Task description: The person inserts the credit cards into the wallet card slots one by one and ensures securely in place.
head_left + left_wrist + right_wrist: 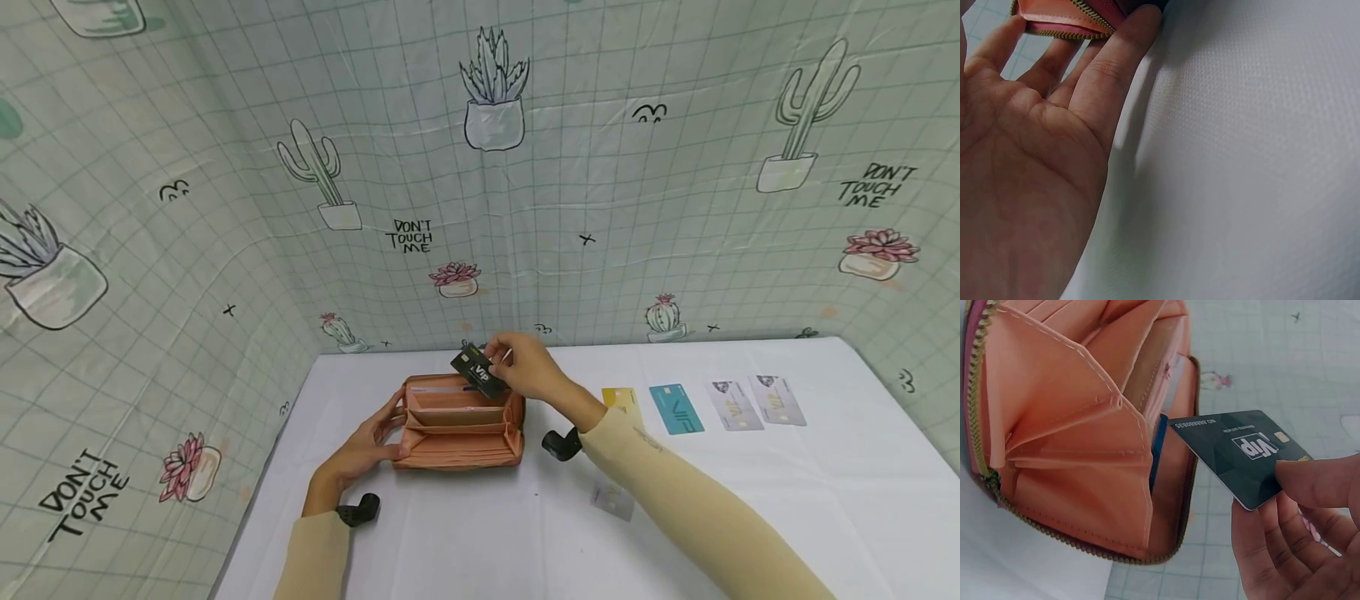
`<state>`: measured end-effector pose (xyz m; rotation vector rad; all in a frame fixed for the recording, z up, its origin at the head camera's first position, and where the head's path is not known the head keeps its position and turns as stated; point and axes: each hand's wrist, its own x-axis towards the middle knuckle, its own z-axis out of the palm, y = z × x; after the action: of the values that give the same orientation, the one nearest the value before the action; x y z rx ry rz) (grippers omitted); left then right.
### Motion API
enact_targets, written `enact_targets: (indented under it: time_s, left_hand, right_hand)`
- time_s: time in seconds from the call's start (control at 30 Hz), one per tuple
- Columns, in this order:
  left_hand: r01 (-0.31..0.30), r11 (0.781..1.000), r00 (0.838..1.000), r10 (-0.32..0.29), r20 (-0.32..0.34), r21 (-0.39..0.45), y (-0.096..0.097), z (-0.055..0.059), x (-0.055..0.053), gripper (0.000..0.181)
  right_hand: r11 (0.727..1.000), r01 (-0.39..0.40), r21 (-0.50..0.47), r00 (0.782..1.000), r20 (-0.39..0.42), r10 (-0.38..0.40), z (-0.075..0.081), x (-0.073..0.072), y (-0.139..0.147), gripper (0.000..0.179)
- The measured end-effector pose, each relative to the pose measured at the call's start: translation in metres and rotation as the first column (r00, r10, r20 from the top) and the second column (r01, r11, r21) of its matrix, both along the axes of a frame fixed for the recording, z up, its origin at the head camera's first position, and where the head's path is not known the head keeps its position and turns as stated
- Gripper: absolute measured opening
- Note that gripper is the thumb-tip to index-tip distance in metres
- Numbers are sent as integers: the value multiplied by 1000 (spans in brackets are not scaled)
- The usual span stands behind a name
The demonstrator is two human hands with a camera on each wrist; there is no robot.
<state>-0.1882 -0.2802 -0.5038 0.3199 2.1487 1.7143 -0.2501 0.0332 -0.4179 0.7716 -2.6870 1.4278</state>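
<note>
Two hands at work over one wallet (459,447). Your left hand (366,446) grips the wallet's left end, thumb at the near corner and fingers along the side; your right hand (531,367) pinches a black VIP card (480,372) between thumb and fingers, above the wallet's far right part. The wallet lies unzipped between your hands on the bench (465,533), its long axis running left to right. Note the key relation: the rear compartment (1175,472) lies left of your right hand and below it, while the card's long axis slants across that slot rather than along it. In the right wrist view, one corner points toward the opening, near a blue edge (1159,453) inside; whether they touch, you cannot tell. Your right hand is the nearer to this compartment's right end.
</note>
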Motion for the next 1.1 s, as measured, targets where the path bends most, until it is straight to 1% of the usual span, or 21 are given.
enact_targets:
  time_s: [0.2,0.37,0.4,0.57,0.67,0.9,1.1]
  left_hand:
    - [30,999,999,-29,-22,33,-1,1,-1,93]
    - [-5,1000,1000,5,-1,-11,-2,-1,-2,95]
    - [-4,1000,1000,4,0,-12,-2,-1,-1,95]
    - [20,999,1000,-19,-6,31,-4,-2,2,94]
    - [20,999,1000,-20,-5,33,-3,-3,1,94]
    - [33,999,999,-33,-1,36,-2,-3,-2,92]
    - [24,999,1000,-25,3,35,-3,-3,-1,92]
  right_hand:
    - [1000,-20,17,1000,3,20,0,-3,-13,11]
    - [999,-26,44,1000,-14,27,-3,-6,-25,11]
    - [998,-27,50,999,-19,28,-4,-6,-27,11]
    - [995,-36,92,998,-53,41,-10,-9,-36,12]
    - [993,-29,113,997,-62,36,-12,-11,-39,12]
    - [993,3,119,996,-87,7,-16,-15,-44,13]
    - [993,17,113,989,-146,0,-18,-14,-50,12]
